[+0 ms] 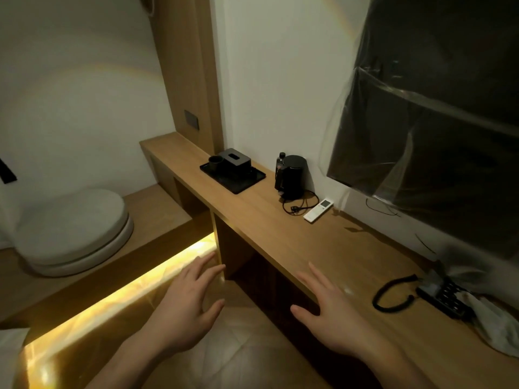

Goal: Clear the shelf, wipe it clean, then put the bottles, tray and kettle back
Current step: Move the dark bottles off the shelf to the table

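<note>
Shelf (pixel 280 237): long wooden ledge running from centre-left of frame down to lower right, along the white wall. Dark plastic-wrapped panel (pixel 438 113) on the wall, upper right. Round grey stool (pixel 73 228) at left, on a lower wooden step; lit yellow strip (pixel 118 287) under that step.

Tray (pixel 232 175), black, sits on the shelf at frame centre, carrying a black tissue box (pixel 234 160) and a dark cup (pixel 215 163) just left of the box. Kettle (pixel 293 176), black, stands right of the tray against the wall, cord (pixel 299 204) coiled in front of it. One dark bottle (pixel 280 161) touching or just behind the kettle's left side. White remote (pixel 318 210) just right of the cord. Phone (pixel 443 294) with curly cord at lower right.

Left hand (pixel 185 307) and right hand (pixel 328 310), bottom centre: both spread flat, palms down, holding nothing. Right hand is over the shelf's front edge; contact unclear.
</note>
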